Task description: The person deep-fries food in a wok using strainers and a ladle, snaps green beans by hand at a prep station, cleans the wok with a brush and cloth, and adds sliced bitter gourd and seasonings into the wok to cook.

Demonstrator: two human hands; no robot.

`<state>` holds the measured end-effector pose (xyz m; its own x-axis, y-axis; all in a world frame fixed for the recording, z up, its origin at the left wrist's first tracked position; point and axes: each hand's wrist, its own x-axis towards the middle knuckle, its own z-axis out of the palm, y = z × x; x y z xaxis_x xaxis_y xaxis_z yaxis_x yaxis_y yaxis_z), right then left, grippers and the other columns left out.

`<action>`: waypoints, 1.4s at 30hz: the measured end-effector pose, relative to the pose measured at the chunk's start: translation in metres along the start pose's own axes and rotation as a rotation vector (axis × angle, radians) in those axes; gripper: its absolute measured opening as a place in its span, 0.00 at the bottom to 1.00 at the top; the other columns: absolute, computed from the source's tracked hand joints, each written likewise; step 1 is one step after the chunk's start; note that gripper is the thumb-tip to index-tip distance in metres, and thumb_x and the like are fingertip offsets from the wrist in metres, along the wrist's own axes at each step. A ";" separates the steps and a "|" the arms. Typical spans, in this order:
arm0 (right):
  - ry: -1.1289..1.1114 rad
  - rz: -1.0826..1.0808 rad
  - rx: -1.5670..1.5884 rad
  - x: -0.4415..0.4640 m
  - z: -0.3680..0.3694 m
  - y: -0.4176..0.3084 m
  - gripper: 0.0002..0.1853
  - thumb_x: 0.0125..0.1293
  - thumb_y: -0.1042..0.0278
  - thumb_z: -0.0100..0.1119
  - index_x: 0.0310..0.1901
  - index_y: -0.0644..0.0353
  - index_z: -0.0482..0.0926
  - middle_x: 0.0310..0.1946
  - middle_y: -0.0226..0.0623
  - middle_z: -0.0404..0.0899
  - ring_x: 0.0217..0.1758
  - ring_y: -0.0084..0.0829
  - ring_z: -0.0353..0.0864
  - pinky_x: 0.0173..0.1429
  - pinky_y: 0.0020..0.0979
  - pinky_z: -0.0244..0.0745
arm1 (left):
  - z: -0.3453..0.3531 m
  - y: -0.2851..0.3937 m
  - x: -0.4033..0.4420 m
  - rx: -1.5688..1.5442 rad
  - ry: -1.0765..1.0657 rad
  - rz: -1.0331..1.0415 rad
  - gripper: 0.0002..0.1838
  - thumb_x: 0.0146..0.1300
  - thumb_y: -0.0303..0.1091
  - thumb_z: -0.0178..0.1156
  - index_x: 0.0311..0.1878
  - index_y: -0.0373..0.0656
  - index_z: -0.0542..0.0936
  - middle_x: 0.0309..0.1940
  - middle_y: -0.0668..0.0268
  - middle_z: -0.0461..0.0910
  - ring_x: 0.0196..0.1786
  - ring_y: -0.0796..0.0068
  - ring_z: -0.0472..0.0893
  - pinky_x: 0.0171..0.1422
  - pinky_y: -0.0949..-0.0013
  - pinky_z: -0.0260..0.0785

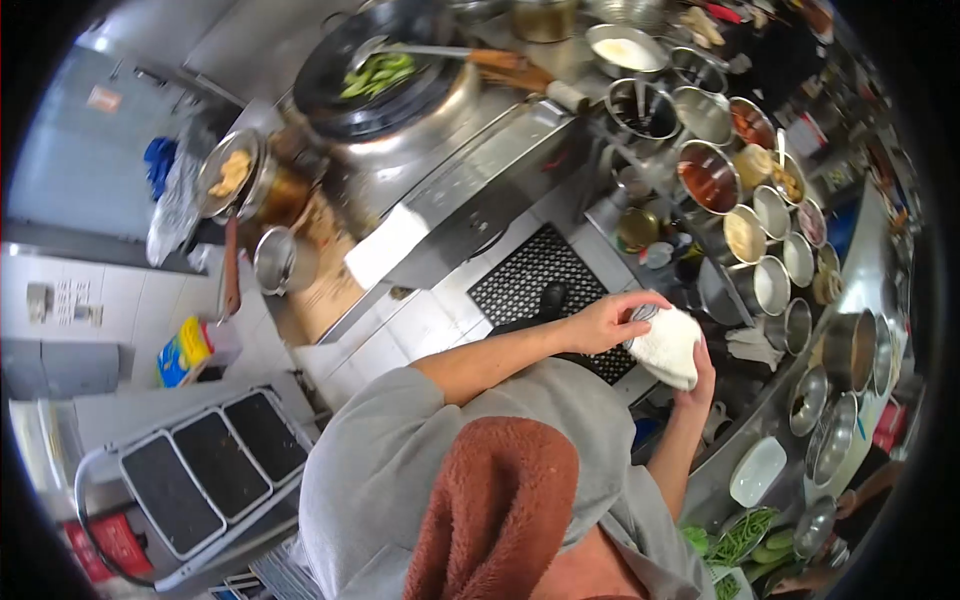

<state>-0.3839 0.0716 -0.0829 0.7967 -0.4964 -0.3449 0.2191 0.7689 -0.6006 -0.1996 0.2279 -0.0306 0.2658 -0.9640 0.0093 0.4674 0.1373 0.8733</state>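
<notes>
My left hand (608,322) reaches in from the left, thumb and fingers closed on the upper left edge of a white bundle (668,350) that looks like cloth. A small grey, metallic-looking piece (645,314) shows between those fingers and the bundle; what it is, I cannot make out. Wrapped round the bundle's right side is my right hand (703,375), its fingers partly hidden. Both hands are in front of my grey shirt, over the floor near a black perforated mat (545,275).
A wok (320,90) with green vegetables and a ladle sits at the upper left. Metal bowls of sauces and ingredients (708,178) crowd the right counter. Near the lower right are a white dish (758,471), green beans (745,532) and another person's arm (875,488). A step stool (222,452) stands lower left.
</notes>
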 end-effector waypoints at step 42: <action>0.999 -0.390 -0.607 -0.167 -0.093 -0.042 0.19 0.65 0.70 0.55 0.57 0.64 0.71 0.34 0.36 0.81 0.34 0.22 0.79 0.33 0.25 0.75 | -0.118 0.064 0.044 1.482 -0.172 -0.469 0.24 0.61 0.44 0.60 0.48 0.30 0.78 0.36 0.50 0.83 0.40 0.63 0.82 0.47 0.64 0.72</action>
<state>-0.5780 0.0845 -0.0668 -0.1025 -0.9460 -0.3076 -0.1642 0.3211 -0.9327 -0.0589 0.2215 -0.0313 0.1955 -0.8825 -0.4277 -0.7659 -0.4098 0.4955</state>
